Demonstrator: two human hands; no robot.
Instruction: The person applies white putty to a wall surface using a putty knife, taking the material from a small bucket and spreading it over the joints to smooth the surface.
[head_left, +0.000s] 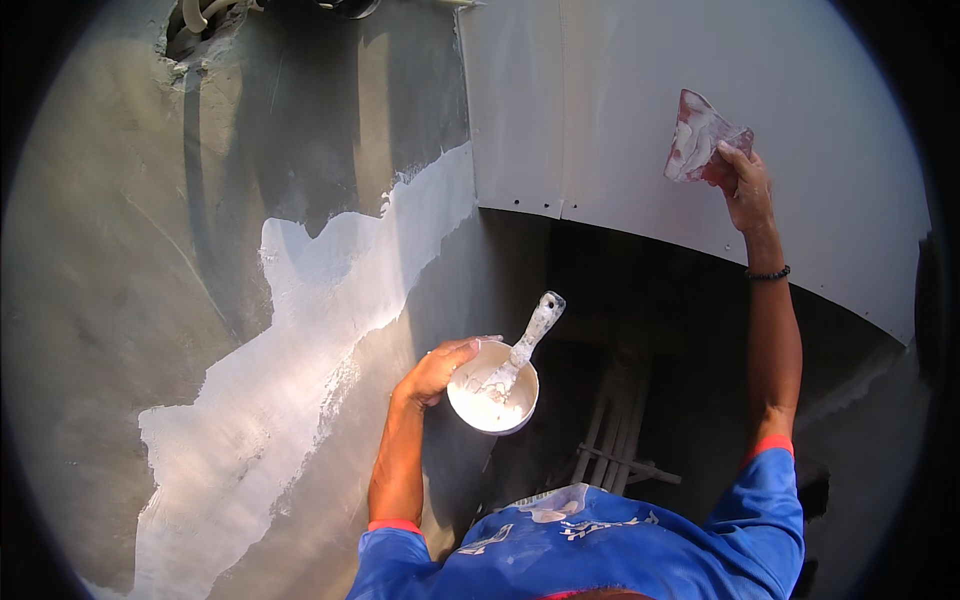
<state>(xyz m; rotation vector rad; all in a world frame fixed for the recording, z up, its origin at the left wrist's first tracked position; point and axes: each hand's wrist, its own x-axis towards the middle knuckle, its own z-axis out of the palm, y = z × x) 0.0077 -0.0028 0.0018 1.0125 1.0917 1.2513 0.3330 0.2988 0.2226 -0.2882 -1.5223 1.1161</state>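
Your left hand grips the white bowl of paste with a knife inside, your right hand pinches the scraper against the board; tip the bowl and paste could spill.

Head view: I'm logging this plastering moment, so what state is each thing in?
Left hand: gripping the bowl's rim.
Bowl: holds white putty.
Putty knife: standing in the bowl, coated.
Right hand: pressing scraper to panel.
Scraper: smeared white.
Grey wall: partly coated white.
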